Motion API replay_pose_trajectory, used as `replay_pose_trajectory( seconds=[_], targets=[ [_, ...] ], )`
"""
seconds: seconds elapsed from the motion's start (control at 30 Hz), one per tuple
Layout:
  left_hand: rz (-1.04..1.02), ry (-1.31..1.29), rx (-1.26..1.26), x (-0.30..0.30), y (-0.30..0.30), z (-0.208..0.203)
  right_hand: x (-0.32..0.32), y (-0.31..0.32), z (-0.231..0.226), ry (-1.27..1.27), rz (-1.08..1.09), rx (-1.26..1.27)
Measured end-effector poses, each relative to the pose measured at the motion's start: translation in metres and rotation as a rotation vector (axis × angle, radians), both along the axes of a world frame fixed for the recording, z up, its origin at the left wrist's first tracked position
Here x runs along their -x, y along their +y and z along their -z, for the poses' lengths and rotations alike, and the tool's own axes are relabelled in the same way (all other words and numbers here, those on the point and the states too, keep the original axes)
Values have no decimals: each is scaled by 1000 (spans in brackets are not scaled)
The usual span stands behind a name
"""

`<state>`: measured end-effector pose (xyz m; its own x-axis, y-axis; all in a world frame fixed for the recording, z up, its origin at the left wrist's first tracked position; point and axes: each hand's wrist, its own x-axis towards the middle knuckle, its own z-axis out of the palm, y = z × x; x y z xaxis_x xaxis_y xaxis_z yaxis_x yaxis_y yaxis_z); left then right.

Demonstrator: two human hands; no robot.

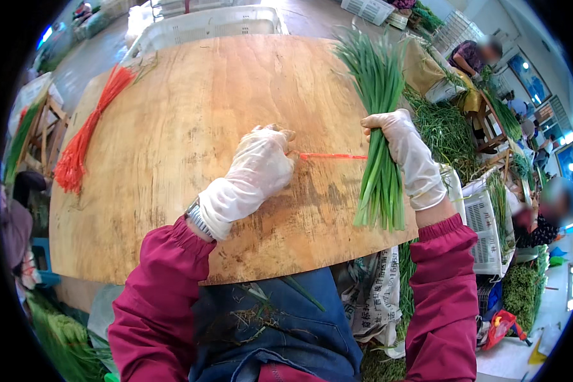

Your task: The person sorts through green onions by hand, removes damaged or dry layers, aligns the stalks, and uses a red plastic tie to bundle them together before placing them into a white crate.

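Head view: my right hand [398, 140], in a thin white glove, is clamped around the middle of a bunch of green stalks [379, 83] at the right side of a wooden board [191, 140]. The bunch's long axis runs nearly straight away from me, leaning slightly left at the far end. Its thin tips fan out there, past the board's far edge; the nearer ends point back at me, close to the near edge. My left hand [264, 156], gloved too, has its fingers curled together on the left end of a red strip [331, 156], which runs straight across to the bunch's left side, crosswise to the stalks. Far left lies a slanting bundle of red strips [95, 124].
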<state>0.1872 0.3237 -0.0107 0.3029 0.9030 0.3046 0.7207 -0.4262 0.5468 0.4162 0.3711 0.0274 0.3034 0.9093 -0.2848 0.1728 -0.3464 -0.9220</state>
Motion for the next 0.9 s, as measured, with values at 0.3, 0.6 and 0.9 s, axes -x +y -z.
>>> replay_pose_trajectory(
  seconds=[0.3,0.6,0.9],
  targets=[
    [-42,138,-100,2,-1,2,11,12,31,-146,-54,24],
    [32,-21,80,-20,-22,-5,5,4,44,-475,-38,-214],
    [60,-6,446,-53,-48,-5,-12,-17,38,-540,-63,-258]
  ],
)
